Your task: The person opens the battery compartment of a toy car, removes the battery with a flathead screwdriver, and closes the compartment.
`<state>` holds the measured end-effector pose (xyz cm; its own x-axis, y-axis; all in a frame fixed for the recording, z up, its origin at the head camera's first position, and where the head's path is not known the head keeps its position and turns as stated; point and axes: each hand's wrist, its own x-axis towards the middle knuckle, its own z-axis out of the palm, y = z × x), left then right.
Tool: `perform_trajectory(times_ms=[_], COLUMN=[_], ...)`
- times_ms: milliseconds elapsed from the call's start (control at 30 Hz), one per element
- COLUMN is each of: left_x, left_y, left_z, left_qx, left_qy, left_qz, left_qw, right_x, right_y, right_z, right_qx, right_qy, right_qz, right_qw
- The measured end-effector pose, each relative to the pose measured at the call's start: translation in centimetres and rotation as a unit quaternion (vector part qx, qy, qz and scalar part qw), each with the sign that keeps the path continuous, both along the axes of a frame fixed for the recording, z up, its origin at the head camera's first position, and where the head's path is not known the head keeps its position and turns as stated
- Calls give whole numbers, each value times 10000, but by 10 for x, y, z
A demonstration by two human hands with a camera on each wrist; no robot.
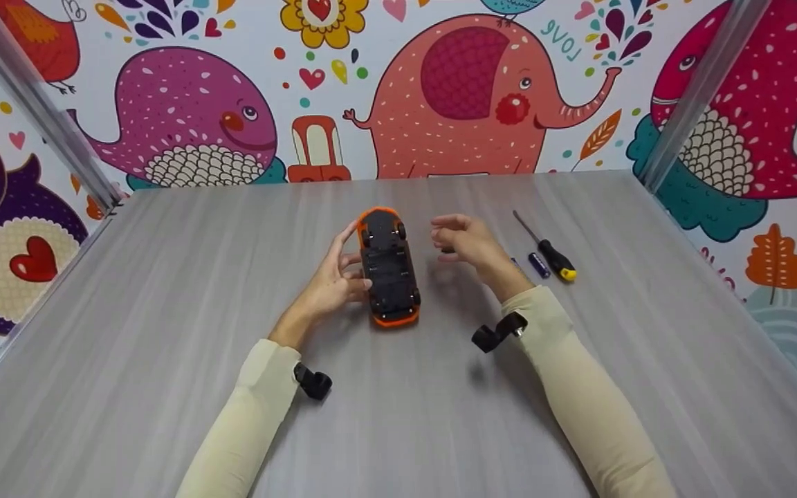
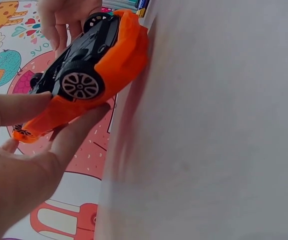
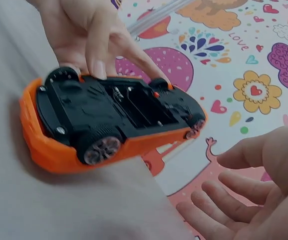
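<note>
An orange toy car [image 1: 388,266] is held wheels-up over the table, its black underside facing me. My left hand [image 1: 329,287] grips it by the side, thumb on the underside edge and fingers beneath the body, as the left wrist view shows on the orange shell [image 2: 124,60]. In the right wrist view an uncovered battery compartment [image 3: 144,107] gapes in the underside. To the right of the car, apart from it, is my right hand [image 1: 471,245], its fingers loosely bent; the right wrist view shows nothing in it. A small dark thing [image 1: 447,250] shows by its fingers, too little to identify.
Right of the right hand lies a battery [image 1: 539,265], with part of another [image 1: 515,261] showing beside the wrist. A screwdriver [image 1: 544,245] with a black and yellow handle lies beyond them. A patterned wall [image 1: 329,138] stands behind the grey table [image 1: 163,311].
</note>
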<state>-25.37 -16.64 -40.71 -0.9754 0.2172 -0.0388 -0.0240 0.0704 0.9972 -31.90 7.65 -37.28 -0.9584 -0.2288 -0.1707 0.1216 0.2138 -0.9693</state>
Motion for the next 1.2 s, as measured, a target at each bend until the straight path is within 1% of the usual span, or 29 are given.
perform_trajectory(times_ms=[200, 333, 533, 700, 833, 1000, 1200], left_x=[1, 2, 2, 2, 2, 0, 1], left_y=[0, 0, 1, 2, 2, 1, 1], left_z=[0, 0, 0, 1, 1, 0, 0], left_qx=[2, 28, 49, 81, 151, 70, -25], left_qy=[-32, -57, -66, -32, -18, -33, -5], left_qz=[-5, 38, -1, 12, 7, 63, 83], left_qw=[10000, 10000, 10000, 10000, 9999, 10000, 10000], right_x=[-6, -11, -19, -25, -27, -31, -41], right_y=[13, 18, 25, 28, 30, 32, 34], right_z=[1, -1, -10, -19, -24, -28, -27], right_qx=[428, 561, 854, 1281, 1352, 1549, 2053], right_qy=[98, 251, 315, 703, 844, 872, 681], right_qz=[0, -162, -387, -583, -679, -741, -582], right_qw=[9990, 9980, 9951, 9875, 9849, 9813, 9746])
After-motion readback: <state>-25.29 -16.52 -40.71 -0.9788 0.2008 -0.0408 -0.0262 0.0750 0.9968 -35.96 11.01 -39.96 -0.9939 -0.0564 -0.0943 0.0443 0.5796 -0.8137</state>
